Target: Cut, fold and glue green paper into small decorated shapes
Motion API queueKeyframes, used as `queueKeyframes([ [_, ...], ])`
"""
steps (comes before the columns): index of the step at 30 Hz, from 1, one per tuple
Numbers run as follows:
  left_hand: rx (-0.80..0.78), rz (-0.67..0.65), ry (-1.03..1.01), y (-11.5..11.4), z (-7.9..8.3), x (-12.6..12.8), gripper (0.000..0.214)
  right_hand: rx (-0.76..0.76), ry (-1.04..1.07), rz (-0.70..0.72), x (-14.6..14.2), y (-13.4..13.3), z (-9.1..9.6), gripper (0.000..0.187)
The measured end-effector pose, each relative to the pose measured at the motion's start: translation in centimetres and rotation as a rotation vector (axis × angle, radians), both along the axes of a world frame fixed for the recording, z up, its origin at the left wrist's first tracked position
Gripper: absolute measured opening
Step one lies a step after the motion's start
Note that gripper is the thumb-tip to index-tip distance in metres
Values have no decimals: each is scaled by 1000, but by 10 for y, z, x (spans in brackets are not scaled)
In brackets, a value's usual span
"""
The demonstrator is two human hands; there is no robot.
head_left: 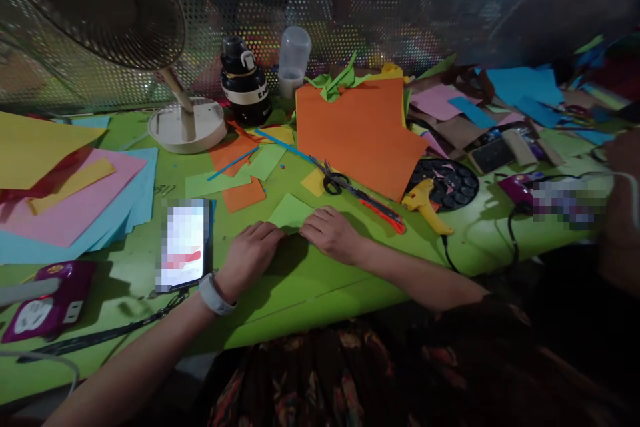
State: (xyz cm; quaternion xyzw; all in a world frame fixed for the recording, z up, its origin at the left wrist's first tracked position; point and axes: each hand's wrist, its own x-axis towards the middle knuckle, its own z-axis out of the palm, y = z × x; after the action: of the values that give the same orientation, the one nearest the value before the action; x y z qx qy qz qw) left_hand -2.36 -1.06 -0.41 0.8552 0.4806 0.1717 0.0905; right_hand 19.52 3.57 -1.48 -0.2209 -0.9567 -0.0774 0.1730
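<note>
My left hand (250, 250) and right hand (331, 233) lie flat, gripping nothing, fingertips pressing the near edge of the green paper (290, 211) just ahead between them.

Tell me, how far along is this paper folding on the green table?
Early, it seems. Done: some paper looks cut, judging by the orange scraps near the scissors. In hand: the left hand and right hand press down on a light green paper, apparently creasing it; it lies nearly flat, so probably few folds so far. Left: the glue gun lies untouched.
</note>
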Motion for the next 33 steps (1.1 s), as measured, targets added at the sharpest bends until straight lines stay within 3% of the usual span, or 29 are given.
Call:
queueKeyframes([
  [4,-21,34,-8,1,0,-2,21,-115,59,-39,-3,0,-4,18],
  [10,-134,104,-179,9,-1,-9,19,-519,211,-233,-2,2,-1,14],
  [14,-185,126,-165,8,5,-17,21,-667,233,-310,1,5,3,12],
  [25,-176,140,-20,2,13,-57,25,-752,229,-364,-1,7,8,10],
  [27,-109,189,41,-1,17,-57,26,-760,231,-366,-1,7,8,10],
  [30,122,306,110,-13,21,-40,26,-761,242,-359,0,8,7,10],
  [31,179,250,103,-18,20,-30,26,-758,244,-355,0,8,7,9],
  [33,177,18,126,-28,15,-8,35,-751,239,-354,0,8,6,7],
])
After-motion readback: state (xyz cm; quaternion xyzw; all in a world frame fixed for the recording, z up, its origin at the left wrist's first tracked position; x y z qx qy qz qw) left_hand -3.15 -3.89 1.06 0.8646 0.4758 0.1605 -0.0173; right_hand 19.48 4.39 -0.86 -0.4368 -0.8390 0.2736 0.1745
